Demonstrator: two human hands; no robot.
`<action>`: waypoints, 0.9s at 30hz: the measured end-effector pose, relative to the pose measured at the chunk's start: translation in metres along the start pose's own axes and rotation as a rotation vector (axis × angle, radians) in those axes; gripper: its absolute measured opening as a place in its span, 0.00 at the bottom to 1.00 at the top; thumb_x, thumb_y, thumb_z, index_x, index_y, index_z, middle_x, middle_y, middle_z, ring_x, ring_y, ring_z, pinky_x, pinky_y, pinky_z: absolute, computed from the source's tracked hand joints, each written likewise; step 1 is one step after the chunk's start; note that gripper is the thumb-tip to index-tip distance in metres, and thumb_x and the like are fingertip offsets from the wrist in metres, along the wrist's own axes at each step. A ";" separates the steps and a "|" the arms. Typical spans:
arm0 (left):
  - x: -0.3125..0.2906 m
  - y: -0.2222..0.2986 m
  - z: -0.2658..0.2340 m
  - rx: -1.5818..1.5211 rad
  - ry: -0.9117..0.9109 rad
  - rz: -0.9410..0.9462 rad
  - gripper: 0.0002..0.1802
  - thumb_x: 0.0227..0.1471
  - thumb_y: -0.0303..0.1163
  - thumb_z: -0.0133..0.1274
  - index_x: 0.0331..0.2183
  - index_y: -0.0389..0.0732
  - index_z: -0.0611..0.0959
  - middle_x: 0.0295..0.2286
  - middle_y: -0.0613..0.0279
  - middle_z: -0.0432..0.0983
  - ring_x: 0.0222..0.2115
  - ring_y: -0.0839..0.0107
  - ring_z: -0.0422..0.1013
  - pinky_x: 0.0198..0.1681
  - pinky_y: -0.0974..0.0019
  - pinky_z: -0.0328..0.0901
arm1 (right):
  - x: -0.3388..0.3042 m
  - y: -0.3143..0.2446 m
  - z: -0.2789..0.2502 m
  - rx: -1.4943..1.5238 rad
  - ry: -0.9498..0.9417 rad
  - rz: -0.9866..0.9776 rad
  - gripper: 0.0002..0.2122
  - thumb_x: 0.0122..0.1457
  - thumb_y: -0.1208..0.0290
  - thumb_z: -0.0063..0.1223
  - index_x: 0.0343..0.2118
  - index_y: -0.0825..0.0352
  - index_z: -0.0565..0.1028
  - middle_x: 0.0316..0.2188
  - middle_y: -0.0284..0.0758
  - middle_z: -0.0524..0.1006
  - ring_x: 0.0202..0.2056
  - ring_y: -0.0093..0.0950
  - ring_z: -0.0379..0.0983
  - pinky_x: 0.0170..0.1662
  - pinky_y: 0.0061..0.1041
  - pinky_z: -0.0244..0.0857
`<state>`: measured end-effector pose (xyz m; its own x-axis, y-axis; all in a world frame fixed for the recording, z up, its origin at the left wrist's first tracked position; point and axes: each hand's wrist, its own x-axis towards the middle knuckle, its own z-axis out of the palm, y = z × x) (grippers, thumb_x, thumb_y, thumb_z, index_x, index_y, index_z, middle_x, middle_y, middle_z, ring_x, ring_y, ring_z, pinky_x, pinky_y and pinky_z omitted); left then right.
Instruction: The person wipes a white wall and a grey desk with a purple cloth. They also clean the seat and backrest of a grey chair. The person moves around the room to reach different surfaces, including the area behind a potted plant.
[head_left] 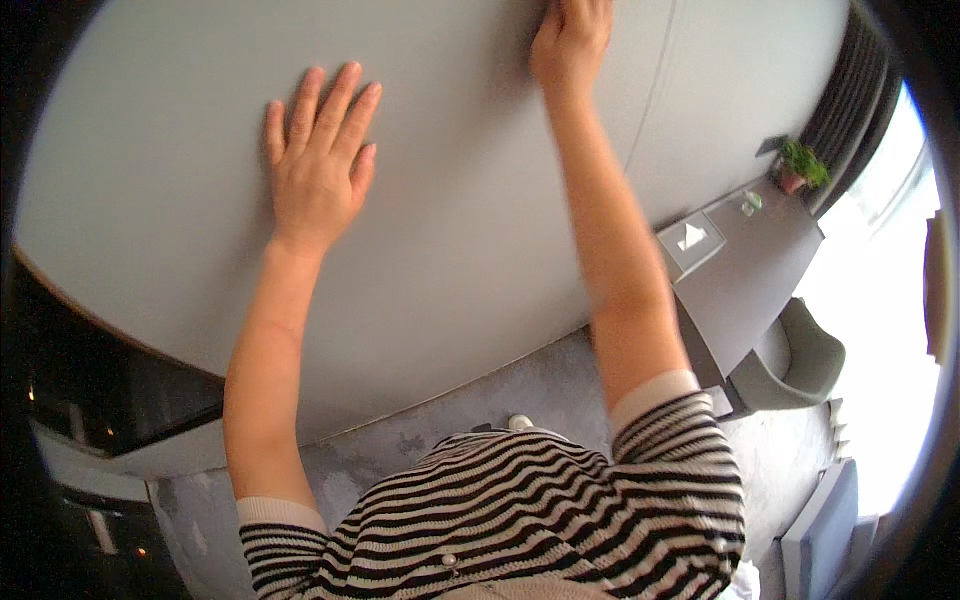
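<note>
Pale grey wall panel (450, 220) fills the upper left and centre of the frame, a thin vertical seam (652, 100) running down it right of centre. Your left hand (315, 190) lies at upper left, palm toward the panel, fingers spread and straight, grasping nothing. Your right hand (573, 50) is at the top edge, also against or very near the panel; its fingertips are cut off there, so you cannot tell whether they are extended or bent. A dark glossy recess (110, 370) sits at lower left, beside the panel's curved-looking edge. At right, a desk (755, 270) carries a potted plant (803, 165) at its far end, with a grey chair (800, 355) beside it. Mottled grey floor (360, 465) shows below the panel.
</note>
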<state>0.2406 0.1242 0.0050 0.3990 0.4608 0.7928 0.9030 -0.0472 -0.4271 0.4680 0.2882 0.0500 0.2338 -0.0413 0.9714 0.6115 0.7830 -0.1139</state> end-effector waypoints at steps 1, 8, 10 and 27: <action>0.005 0.005 0.004 0.025 0.020 0.017 0.32 0.53 0.40 0.48 0.59 0.54 0.62 0.61 0.68 0.50 0.63 0.61 0.43 0.62 0.47 0.35 | -0.028 0.007 0.004 0.070 0.241 -0.036 0.16 0.49 0.84 0.44 0.42 0.65 0.75 0.47 0.44 0.72 0.50 0.43 0.65 0.52 0.40 0.57; 0.010 0.017 0.028 0.141 0.094 0.044 0.32 0.54 0.45 0.45 0.60 0.56 0.60 0.62 0.67 0.49 0.63 0.62 0.43 0.63 0.49 0.34 | -0.304 0.101 -0.072 -0.113 0.226 0.787 0.21 0.57 0.82 0.37 0.56 0.72 0.62 0.59 0.46 0.59 0.60 0.41 0.54 0.63 0.35 0.44; 0.008 0.014 0.031 0.204 0.119 0.080 0.30 0.55 0.47 0.42 0.59 0.55 0.63 0.61 0.67 0.52 0.63 0.63 0.44 0.63 0.53 0.33 | -0.368 0.119 -0.092 -0.212 0.210 1.051 0.21 0.58 0.82 0.36 0.56 0.71 0.61 0.57 0.47 0.62 0.60 0.41 0.54 0.63 0.36 0.43; 0.012 0.009 0.040 0.236 0.189 0.175 0.29 0.55 0.47 0.42 0.58 0.51 0.65 0.59 0.62 0.55 0.62 0.62 0.46 0.64 0.54 0.34 | -0.299 0.146 -0.098 -0.137 0.175 1.008 0.23 0.55 0.85 0.38 0.56 0.66 0.64 0.57 0.44 0.63 0.59 0.38 0.57 0.61 0.31 0.47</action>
<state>0.2474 0.1649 -0.0074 0.5867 0.2906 0.7559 0.7655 0.1056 -0.6347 0.5614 0.3539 -0.2773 0.7854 0.4970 0.3690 0.1487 0.4271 -0.8919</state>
